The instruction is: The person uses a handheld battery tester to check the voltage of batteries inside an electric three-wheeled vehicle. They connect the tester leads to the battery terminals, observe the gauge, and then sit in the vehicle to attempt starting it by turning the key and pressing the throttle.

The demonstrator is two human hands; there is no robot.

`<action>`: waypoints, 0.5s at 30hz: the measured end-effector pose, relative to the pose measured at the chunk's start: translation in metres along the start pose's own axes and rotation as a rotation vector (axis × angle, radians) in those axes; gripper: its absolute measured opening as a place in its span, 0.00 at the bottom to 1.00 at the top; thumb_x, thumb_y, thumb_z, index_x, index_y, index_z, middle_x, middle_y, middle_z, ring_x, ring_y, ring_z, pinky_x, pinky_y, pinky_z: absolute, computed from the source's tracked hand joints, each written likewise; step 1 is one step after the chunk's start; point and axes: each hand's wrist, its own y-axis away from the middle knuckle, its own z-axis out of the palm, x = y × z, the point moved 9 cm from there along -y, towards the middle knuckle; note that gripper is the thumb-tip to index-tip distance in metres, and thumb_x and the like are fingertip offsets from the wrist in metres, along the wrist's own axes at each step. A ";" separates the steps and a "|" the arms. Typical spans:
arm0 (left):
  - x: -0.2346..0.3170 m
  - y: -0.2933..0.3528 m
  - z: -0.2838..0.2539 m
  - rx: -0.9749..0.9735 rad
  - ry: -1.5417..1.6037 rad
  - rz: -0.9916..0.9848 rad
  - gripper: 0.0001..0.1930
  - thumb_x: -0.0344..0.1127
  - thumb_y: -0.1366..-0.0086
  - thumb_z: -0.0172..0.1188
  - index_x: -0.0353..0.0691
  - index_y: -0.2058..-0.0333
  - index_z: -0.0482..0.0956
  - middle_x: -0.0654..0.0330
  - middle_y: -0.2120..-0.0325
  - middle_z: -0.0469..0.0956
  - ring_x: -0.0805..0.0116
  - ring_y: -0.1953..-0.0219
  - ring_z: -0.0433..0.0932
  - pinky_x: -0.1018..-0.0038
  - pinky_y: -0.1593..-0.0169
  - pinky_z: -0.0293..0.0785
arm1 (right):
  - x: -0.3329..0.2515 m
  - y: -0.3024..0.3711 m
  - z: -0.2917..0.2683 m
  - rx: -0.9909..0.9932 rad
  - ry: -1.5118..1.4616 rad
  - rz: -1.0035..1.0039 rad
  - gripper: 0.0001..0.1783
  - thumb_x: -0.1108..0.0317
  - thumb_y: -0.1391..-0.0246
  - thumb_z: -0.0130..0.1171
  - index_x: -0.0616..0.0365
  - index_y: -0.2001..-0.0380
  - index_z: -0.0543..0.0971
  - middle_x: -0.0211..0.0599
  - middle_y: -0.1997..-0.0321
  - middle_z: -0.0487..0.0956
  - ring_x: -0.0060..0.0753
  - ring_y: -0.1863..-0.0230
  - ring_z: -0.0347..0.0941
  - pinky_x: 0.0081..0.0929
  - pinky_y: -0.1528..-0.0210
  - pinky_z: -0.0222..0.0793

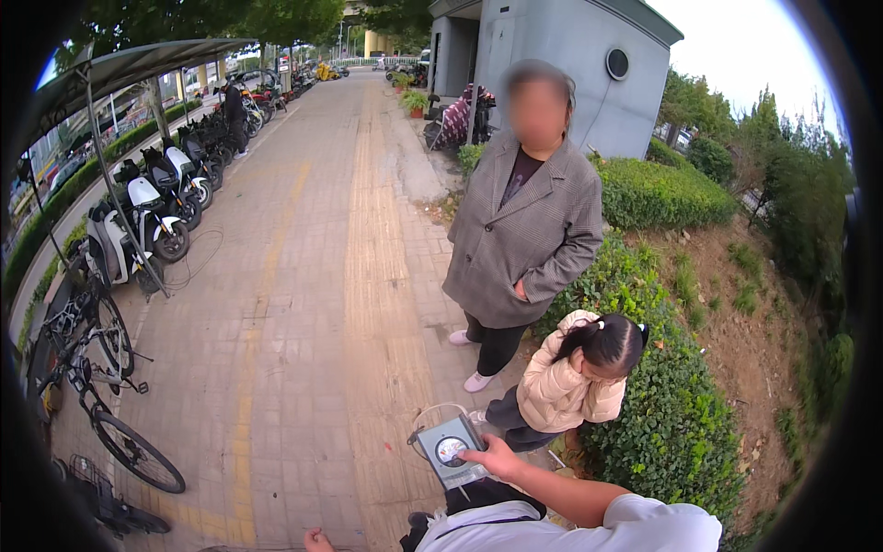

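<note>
A flat grey-blue box [448, 429] with a round, dial-like face [451, 450] lies over my dark-trousered lap, near the lower middle. My right hand [494, 457] reaches it from the right, its fingers drawn together at the edge of the dial. What the fingertips pinch there is too small to make out. A thin pale cable [425, 414] loops off the box's far left side. At the lower edge, only a bit of my left hand [317, 540] shows, away from the box; most of its fingers are cut off.
A person in a grey checked jacket [524, 230] stands ahead. Beside them, a smaller person in a cream padded jacket [570, 382] bends with hands to the head. Hedges [671, 432] run along the right. Bicycles [129, 442] and scooters [138, 221] line the paved walkway's [303, 350] left.
</note>
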 end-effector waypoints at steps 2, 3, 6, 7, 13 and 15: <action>0.015 -0.007 -0.016 0.146 0.391 -0.143 0.14 0.34 0.35 0.59 0.34 0.54 0.78 0.55 0.65 0.80 0.59 0.63 0.80 0.58 0.60 0.78 | -0.018 -0.021 0.027 -0.017 0.003 -0.001 0.48 0.47 0.55 0.74 0.80 0.45 0.70 0.56 0.51 0.80 0.39 0.52 0.79 0.32 0.47 0.73; 0.032 -0.020 -0.017 0.099 0.409 -0.205 0.14 0.35 0.35 0.59 0.34 0.54 0.78 0.54 0.65 0.80 0.59 0.63 0.80 0.58 0.60 0.78 | -0.030 -0.032 0.039 -0.034 0.046 -0.022 0.48 0.46 0.55 0.74 0.80 0.45 0.71 0.56 0.51 0.80 0.40 0.52 0.79 0.32 0.46 0.73; 0.094 -0.059 -0.036 -0.002 0.426 -0.243 0.14 0.35 0.35 0.59 0.33 0.54 0.78 0.54 0.65 0.81 0.58 0.63 0.80 0.58 0.59 0.78 | -0.058 -0.056 0.085 -0.121 0.066 -0.045 0.47 0.44 0.55 0.73 0.79 0.46 0.72 0.55 0.52 0.80 0.41 0.51 0.79 0.33 0.46 0.72; 0.112 -0.074 -0.042 -0.026 0.427 -0.237 0.14 0.35 0.35 0.58 0.33 0.54 0.78 0.53 0.65 0.81 0.58 0.62 0.80 0.58 0.59 0.78 | -0.068 -0.065 0.097 -0.144 0.095 -0.052 0.47 0.46 0.54 0.73 0.79 0.46 0.71 0.54 0.52 0.80 0.40 0.52 0.78 0.32 0.46 0.72; 0.157 -0.151 -0.054 -0.117 0.402 -0.238 0.15 0.35 0.35 0.57 0.33 0.53 0.79 0.52 0.64 0.82 0.57 0.62 0.81 0.59 0.57 0.77 | -0.105 -0.137 0.196 -0.275 0.199 0.001 0.49 0.43 0.54 0.71 0.77 0.44 0.71 0.57 0.48 0.79 0.45 0.47 0.76 0.35 0.44 0.70; 0.153 -0.178 -0.056 -0.126 0.383 -0.273 0.15 0.35 0.35 0.57 0.33 0.53 0.79 0.51 0.64 0.82 0.56 0.62 0.81 0.60 0.57 0.77 | -0.119 -0.167 0.241 -0.332 0.271 -0.010 0.48 0.41 0.56 0.71 0.76 0.45 0.73 0.57 0.50 0.80 0.45 0.50 0.78 0.35 0.46 0.72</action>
